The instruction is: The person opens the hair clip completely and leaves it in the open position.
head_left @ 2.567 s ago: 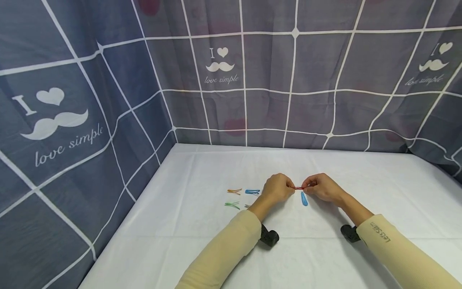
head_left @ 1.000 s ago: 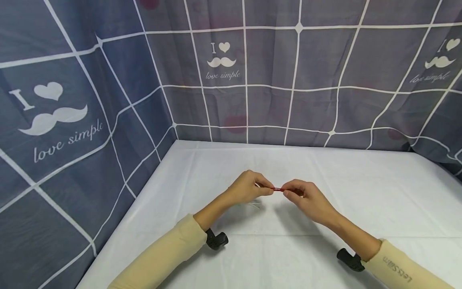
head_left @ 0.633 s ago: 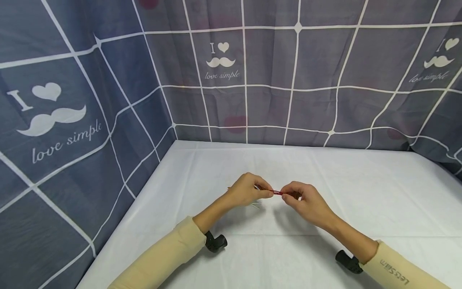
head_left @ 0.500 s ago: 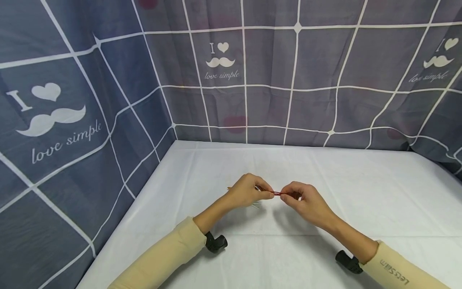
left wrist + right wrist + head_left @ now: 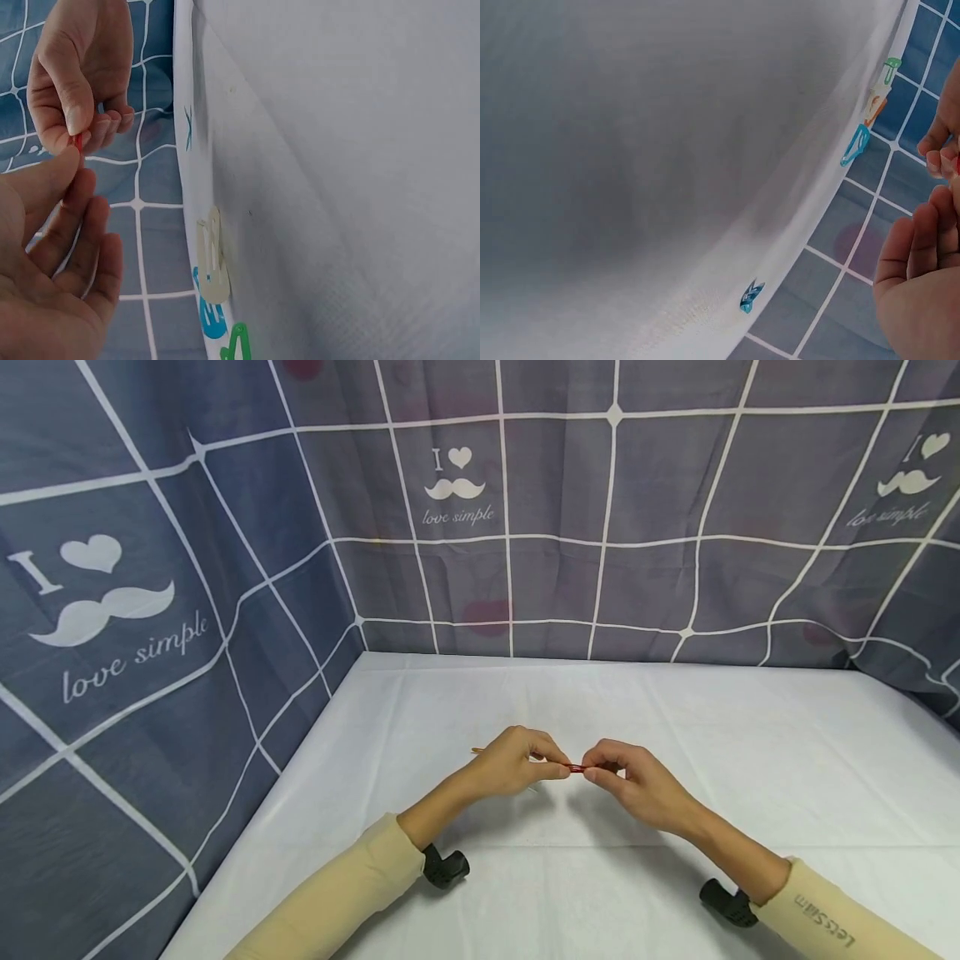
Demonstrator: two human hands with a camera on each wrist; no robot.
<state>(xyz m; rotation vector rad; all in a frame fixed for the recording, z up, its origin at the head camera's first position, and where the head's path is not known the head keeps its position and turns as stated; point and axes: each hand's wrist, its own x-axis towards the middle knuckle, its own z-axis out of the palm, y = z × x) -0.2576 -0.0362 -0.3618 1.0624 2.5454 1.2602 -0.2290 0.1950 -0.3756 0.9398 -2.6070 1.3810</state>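
Observation:
A small red hair clip (image 5: 576, 768) spans the gap between my two hands above the table. My left hand (image 5: 513, 762) pinches its left end between thumb and fingertip. The other end is pinched by my right hand (image 5: 637, 783). In the left wrist view only a short red piece of the hair clip (image 5: 78, 141) shows between the fingertips. Beneath the hands, snap clips lie on the cloth: a beige one (image 5: 213, 266), a blue one (image 5: 211, 321) and a green one (image 5: 238, 343). Another blue clip (image 5: 751, 296) lies apart from that group.
An orange clip (image 5: 874, 110) lies beside the beige clip in the right wrist view; its tip (image 5: 476, 750) pokes out behind the left hand in the head view. White cloth (image 5: 480, 693) covers the table. A grey-blue checked curtain (image 5: 555, 585) rises along the back and left.
Since the earliest frame, both hands have moved left with the red hair clip, now covering the other clips in the head view. Over the last second they have sunk slightly.

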